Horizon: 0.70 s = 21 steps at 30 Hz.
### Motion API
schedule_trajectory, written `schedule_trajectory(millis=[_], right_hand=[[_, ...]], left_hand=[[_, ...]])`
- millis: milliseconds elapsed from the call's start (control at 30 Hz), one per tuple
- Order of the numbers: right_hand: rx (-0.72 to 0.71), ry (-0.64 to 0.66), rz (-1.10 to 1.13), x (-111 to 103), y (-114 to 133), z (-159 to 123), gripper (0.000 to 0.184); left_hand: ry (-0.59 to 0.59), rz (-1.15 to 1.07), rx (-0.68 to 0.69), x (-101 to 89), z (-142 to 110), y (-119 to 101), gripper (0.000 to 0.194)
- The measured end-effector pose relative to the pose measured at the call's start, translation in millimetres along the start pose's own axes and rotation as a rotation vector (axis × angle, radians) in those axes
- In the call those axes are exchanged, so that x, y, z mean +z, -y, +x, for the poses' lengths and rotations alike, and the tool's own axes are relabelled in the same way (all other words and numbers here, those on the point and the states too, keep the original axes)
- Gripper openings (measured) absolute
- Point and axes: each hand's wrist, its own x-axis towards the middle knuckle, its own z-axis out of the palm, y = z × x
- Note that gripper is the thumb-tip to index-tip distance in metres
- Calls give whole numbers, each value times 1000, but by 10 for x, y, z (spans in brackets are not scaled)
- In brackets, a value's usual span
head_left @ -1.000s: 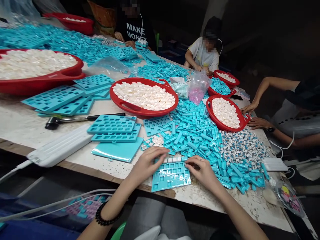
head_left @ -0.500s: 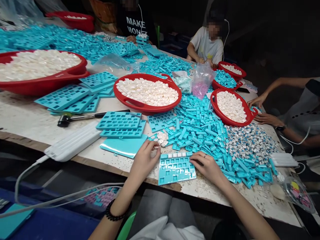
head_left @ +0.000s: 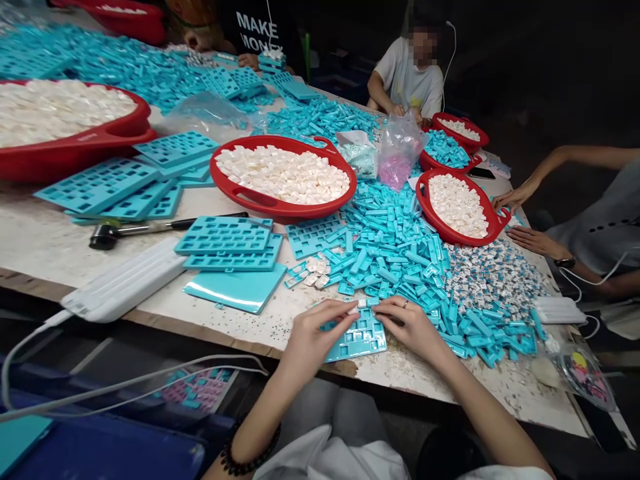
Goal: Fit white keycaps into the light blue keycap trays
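From our head view, our left hand (head_left: 320, 337) and right hand (head_left: 407, 327) curl closed, gripping a teal plastic grid tray (head_left: 357, 340) on a scuffed white tabletop (head_left: 240, 340), beside heaped teal plastic pieces (head_left: 395, 253), in a dim room (head_left: 525, 67).

Glossy plastic frame (head_left: 363, 341) (smooth-looking, really)

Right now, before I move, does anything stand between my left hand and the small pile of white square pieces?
Nothing visible: only bare speckled table lies between your left hand and the small white pile; loose turquoise pieces sit beside it.
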Motion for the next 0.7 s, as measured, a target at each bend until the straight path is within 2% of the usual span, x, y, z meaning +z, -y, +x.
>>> schedule_trajectory(millis=[133,300,600,700], right_hand=[[-30,0,-7,7,-10,-3,23],[-58,24,-124,21,-7,-10,24],[-118,103,-337,25,60,-32,34],[-119,107,-340,29,65,-24,34]], left_hand=[[122,-80,-76,157,73,-21,24],[190,-106,-146,169,112,24,19],[189,-134,-137,231,56,34,14],[195,-149,-144,228,63,45,15]])
